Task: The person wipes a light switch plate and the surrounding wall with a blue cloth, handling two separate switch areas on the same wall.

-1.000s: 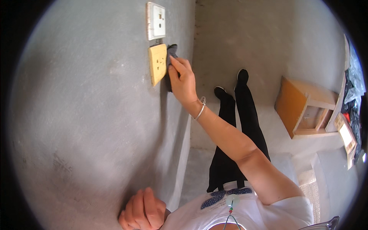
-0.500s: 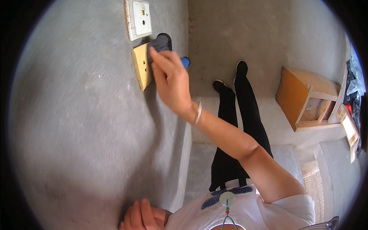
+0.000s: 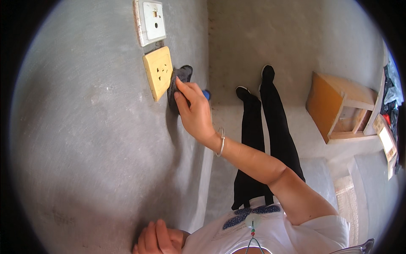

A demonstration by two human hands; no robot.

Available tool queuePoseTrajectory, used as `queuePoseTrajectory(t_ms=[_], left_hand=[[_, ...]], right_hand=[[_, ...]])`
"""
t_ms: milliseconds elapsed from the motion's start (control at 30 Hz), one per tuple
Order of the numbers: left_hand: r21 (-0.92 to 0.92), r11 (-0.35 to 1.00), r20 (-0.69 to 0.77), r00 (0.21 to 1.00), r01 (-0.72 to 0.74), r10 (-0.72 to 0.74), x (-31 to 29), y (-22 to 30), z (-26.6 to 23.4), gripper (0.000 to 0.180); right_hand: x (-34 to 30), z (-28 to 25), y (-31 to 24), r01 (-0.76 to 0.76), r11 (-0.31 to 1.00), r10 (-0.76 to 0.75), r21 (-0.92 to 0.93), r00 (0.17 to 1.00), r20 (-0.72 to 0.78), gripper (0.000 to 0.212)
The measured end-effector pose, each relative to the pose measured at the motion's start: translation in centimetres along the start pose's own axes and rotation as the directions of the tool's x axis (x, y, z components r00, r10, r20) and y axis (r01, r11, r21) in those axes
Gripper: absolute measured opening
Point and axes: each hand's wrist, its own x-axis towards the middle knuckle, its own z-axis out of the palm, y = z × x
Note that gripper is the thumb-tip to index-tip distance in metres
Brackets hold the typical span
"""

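When reading a clock from mid-view, start nearest, at five: round pale pendant (image 3: 253,220) against white shirt (image 3: 215,230). At seven, left hand (image 3: 155,240) beside grey wall (image 3: 84,148), fingers curled; palm hidden, so cannot tell whether gripping anything. Just off centre towards eleven, right hand (image 3: 195,111), silver bangle (image 3: 222,142) at the wrist, thumb and fingers closed in a pinch on dark grey cloth (image 3: 173,85). Cloth bunched at the four o'clock edge of yellow socket plate (image 3: 158,74), seemingly touching; exact contact unclear. Handling, by guess: light, soft, limp, quick to fold, hardly slippery, hard to damage. Best taken by a bunched middle, thumb opposite fingertips, some loose fabric left past the tips; if pinched by a corner, likely to flop. By contrast, plate probably stiff, smooth, somewhat brittle. Just above, also towards eleven, white socket plate (image 3: 153,21), edge brown-stained. At twelve, past the knuckles, blue patch (image 3: 207,94), too hidden to identify. Farther, between one and two, black shoes (image 3: 267,74). Farther again, near three, wooden cabinet (image 3: 327,106), then plastic bags (image 3: 393,97) by the rim.
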Motion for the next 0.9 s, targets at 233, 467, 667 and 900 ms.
queuePoseTrajectory(t_ms=[233,467,667,900], left_hand=[[-0.002,1.0,0.0,1.0,-0.012,0.012,0.3,0.1,0.1,0.019],[0.005,1.0,0.058,0.998,0.01,-0.011,-0.1,0.2,0.3,0.021],[0.039,0.999,0.069,0.997,0.015,-0.018,0.3,0.9,0.3,0.024],[0.009,1.0,0.059,0.998,0.02,-0.02,-0.1,0.5,0.2,0.025]], right_hand=[[8.4,1.1,-1.0,0.323,0.939,-0.342,-0.121,0.915,-0.211,0.022],[2.4,0.3,-4.3,0.329,0.938,-0.326,0.108,0.944,-0.044,0.016],[6.7,-0.5,-1.9,0.095,0.995,-0.093,0.036,0.994,-0.053,0.013],[7.1,0.0,-5.6,0.205,0.974,-0.207,0.095,0.978,0.005,0.02]])
